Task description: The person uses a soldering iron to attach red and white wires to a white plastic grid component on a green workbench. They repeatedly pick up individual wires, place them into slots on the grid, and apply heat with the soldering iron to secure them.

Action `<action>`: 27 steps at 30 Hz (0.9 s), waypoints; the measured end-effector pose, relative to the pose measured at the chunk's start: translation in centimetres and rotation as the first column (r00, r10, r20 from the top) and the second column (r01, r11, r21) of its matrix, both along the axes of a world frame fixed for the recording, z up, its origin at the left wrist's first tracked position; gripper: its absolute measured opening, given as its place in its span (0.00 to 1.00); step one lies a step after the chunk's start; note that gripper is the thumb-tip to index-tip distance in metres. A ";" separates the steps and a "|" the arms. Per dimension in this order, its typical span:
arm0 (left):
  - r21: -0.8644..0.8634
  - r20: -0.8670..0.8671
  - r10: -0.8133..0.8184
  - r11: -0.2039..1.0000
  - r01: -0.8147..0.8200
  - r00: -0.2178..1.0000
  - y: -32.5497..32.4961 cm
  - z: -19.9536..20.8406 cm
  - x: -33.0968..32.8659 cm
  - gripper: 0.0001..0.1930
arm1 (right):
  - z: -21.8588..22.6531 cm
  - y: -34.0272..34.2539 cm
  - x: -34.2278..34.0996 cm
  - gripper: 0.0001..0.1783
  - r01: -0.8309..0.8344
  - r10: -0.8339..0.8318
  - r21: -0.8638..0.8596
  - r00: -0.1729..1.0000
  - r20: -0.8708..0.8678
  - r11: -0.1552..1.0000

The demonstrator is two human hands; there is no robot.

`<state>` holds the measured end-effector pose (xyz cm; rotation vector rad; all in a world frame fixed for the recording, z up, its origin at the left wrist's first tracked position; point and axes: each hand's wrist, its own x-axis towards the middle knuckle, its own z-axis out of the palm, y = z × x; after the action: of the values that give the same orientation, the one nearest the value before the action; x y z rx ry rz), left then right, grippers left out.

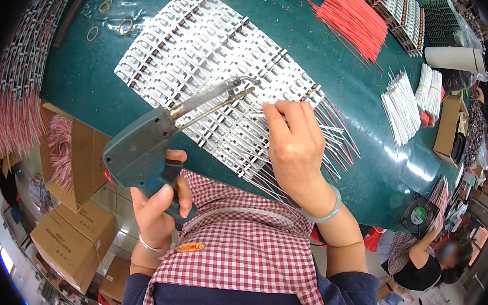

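Note:
My left hand (156, 208) is wrapped round the grip of a dark green soldering gun (138, 144). Its metal tip and a thin feed tube reach up and right, over a large sheet of white plastic holders (189, 45) set in rows with small metal parts. Close to that tip, my right hand (297, 142) is closed in a pinch over the sheet, apparently on the end of a thin white wire (257, 109). Red and white wires (337, 137) fan out from the sheet's right side, partly hidden beneath my right hand.
Red wires (351, 23) and bundled white wires (402, 107) lie on the green table (363, 93). A small fan (419, 216) stands at its right edge. Rubber bands (126, 27) lie upper left. Cardboard boxes (70, 242) stand below left. A co-worker (427, 259) sits at right.

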<state>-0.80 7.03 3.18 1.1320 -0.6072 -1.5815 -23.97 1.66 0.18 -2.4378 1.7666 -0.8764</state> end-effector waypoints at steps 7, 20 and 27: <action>-0.101 0.333 -0.157 0.974 0.201 0.930 0.7 -0.7 -0.4 0.25 | 0.6 0.1 -0.7 0.18 -0.007 0.007 -0.003 0.998 0.060 1.000; -0.204 0.800 -0.095 0.885 0.418 0.592 0.8 -1.3 -1.0 0.10 | 0.0 -0.6 -0.9 0.18 0.008 -0.009 0.011 1.000 0.009 1.000; -0.190 0.776 -0.114 0.896 0.402 0.620 0.6 -1.3 -1.2 0.09 | 0.1 -0.5 -0.8 0.18 0.016 -0.016 0.006 1.000 -0.001 1.000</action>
<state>-1.96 7.62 1.88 1.4530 -1.6215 -1.0936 -24.78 1.13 0.31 -2.4239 1.7885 -0.8701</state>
